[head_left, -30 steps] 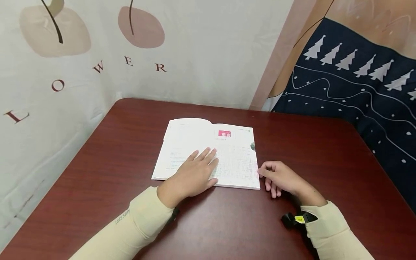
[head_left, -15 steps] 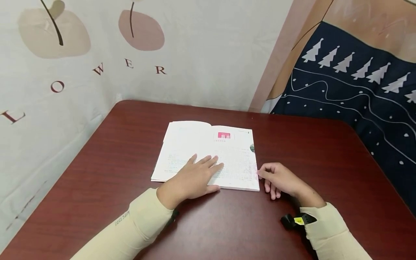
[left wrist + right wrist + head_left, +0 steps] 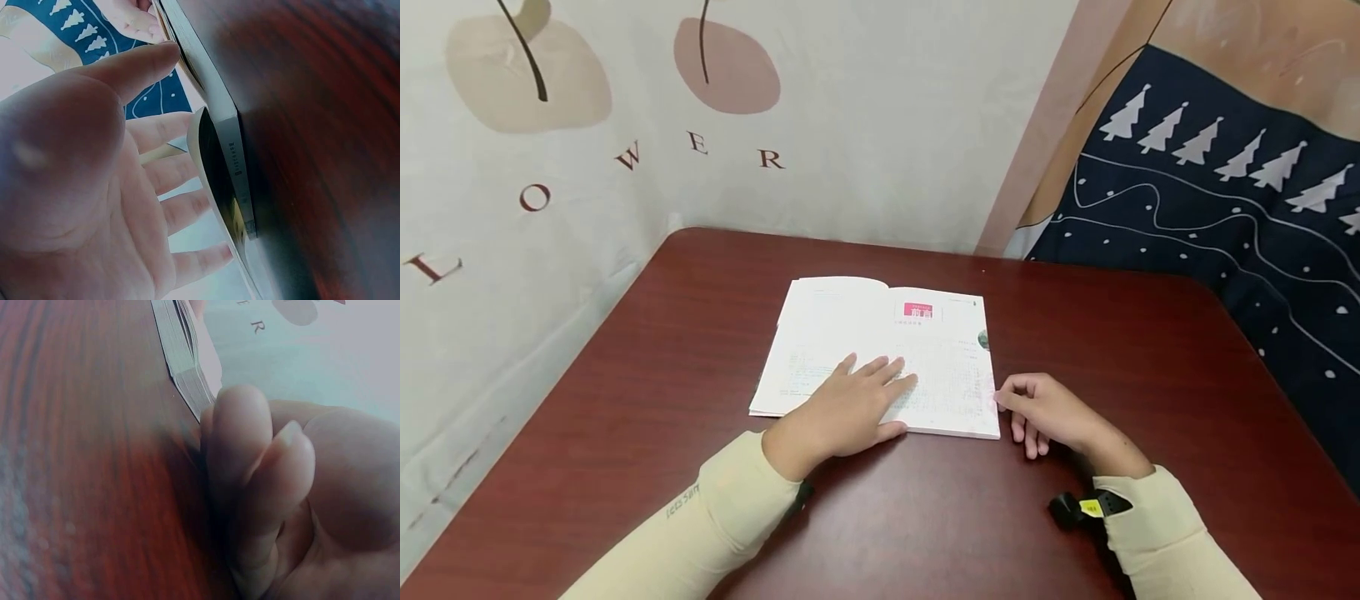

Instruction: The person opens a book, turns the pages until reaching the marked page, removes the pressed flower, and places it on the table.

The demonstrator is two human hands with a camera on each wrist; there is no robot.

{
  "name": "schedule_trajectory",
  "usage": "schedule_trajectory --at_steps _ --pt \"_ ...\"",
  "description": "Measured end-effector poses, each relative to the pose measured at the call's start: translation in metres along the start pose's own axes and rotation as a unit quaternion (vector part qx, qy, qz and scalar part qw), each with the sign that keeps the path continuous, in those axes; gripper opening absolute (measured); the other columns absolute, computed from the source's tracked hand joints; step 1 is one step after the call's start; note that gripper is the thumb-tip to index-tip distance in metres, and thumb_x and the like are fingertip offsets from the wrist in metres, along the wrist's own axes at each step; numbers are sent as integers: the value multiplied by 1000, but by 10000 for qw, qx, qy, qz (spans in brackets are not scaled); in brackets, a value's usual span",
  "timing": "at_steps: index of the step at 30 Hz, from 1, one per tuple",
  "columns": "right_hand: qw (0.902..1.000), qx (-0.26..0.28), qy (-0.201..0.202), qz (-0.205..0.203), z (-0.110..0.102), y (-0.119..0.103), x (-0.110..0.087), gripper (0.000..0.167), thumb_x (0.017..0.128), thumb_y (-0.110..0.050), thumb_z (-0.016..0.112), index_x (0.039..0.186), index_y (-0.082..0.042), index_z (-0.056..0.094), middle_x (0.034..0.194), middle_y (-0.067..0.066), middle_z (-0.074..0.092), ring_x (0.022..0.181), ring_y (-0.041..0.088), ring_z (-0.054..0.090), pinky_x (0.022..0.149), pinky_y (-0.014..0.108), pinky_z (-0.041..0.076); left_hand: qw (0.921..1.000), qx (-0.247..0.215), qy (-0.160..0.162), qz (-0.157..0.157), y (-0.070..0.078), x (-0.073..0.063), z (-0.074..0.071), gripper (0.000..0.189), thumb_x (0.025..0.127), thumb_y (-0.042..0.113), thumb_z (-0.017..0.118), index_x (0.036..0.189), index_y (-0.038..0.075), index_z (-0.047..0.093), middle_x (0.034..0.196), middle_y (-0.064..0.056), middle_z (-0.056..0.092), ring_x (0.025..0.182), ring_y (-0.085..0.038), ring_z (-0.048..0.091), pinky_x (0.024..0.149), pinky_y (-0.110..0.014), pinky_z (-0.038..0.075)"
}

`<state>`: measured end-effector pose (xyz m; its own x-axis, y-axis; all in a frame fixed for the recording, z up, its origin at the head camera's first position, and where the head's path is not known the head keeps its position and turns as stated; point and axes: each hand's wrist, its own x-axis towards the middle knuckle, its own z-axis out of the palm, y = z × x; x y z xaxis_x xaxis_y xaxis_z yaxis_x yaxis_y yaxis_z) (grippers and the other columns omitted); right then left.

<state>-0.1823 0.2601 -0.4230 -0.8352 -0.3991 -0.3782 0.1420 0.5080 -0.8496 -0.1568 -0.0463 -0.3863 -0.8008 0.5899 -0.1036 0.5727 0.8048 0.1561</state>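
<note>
An open book [image 3: 842, 317] lies on the table, its right page headed by a pink block with white characters. My left hand [image 3: 842, 408] rests over the lower middle of the spread, fingers straight and spread, thumb at the bottom edge. In the left wrist view, those fingers lie against the raised left page, beside the book's spine [image 3: 231, 140]. At the right edge of the book, the thumb and index finger of my right hand [image 3: 1048, 412] pinch the margin. Its other fingers curl loosely beside the book's corner, seen close up in the right wrist view.
The dark red wooden table [image 3: 925, 517] runs back to a pale wall hanging [image 3: 880, 125] with letters and fruit shapes. A navy cloth [image 3: 1195, 200] with white trees hangs at the right. A black wrist device [image 3: 1067, 508] sits under the right cuff.
My left hand has slid slightly right and toward me over the pages, its thumb reaching further right. My right hand has stayed at the book's edge.
</note>
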Motion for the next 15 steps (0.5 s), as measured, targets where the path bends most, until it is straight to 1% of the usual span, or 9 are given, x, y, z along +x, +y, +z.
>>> schedule_trajectory --at_steps 2,7,12,15 --pt "10000 -25 47 -33 0 0 0 27 102 -25 56 94 1 57 58 8 60 37 15 57 36 28 46 10000 4 12 -9 0 0 0 61 97 44 62 150 20 47 158 -6 42 147 -26 39 120 -61 25" --pt "10000 -87 4 40 1 1 0 24 102 -24 56 95 0 58 58 7 60 37 15 58 37 30 48 9999 -99 -115 -9 0 0 1 60 97 44 61 151 20 46 159 -6 41 148 -27 38 120 -61 23" --pt "9999 -124 112 -14 0 1 0 24 101 -23 57 95 0 58 58 7 60 36 15 57 37 29 48 10000 -15 -67 -31 0 1 1 60 98 45 60 151 22 46 160 -5 40 148 -26 37 121 -60 22" --pt "9999 -107 74 10 0 1 0 24 101 -23 56 95 0 58 58 7 60 37 15 58 37 29 48 9999 -51 -121 -52 0 2 2 60 98 45 59 152 22 45 160 -4 40 149 -26 37 121 -60 22"
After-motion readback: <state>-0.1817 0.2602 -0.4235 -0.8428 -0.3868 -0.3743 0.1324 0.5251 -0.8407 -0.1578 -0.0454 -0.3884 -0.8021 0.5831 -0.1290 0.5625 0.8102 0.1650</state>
